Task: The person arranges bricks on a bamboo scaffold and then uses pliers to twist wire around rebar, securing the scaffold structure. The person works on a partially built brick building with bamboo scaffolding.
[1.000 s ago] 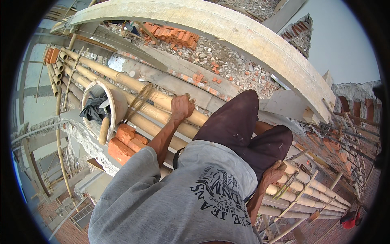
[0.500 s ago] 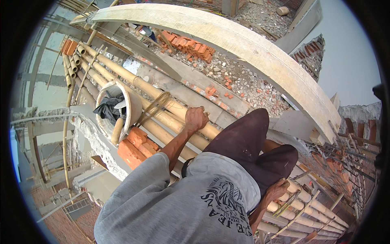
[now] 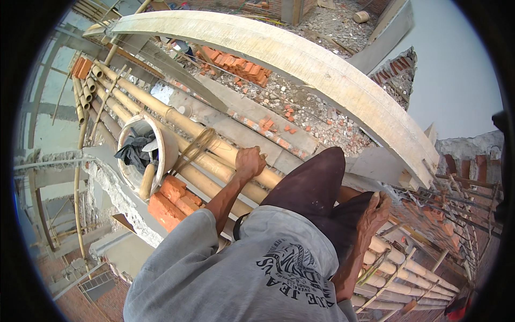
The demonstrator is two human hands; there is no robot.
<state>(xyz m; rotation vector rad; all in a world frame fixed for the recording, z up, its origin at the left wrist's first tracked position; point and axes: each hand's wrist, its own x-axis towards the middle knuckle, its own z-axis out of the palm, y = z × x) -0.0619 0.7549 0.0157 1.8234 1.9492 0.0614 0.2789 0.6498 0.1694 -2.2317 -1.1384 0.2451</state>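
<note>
I sit on a scaffold of bamboo poles. My left hand is closed over the outer bamboo pole, its fingers curled round it. My right hand is by my right knee, against the dark trousers; its fingers are partly apart and nothing shows in them. A white bucket stands to the left on the poles. It holds a black plastic bag and a tool with a wooden handle. Orange bricks are stacked beside the bucket, near my left forearm.
A long curved pale concrete beam arches in front of me. Below lie rubble and a brick pile. A broken concrete edge runs along the left. More lashed bamboo poles extend at the lower right.
My right hand has lifted off the poles beside my hip and moved up to my right knee. My left hand stays on the pole. The view has shifted slightly.
</note>
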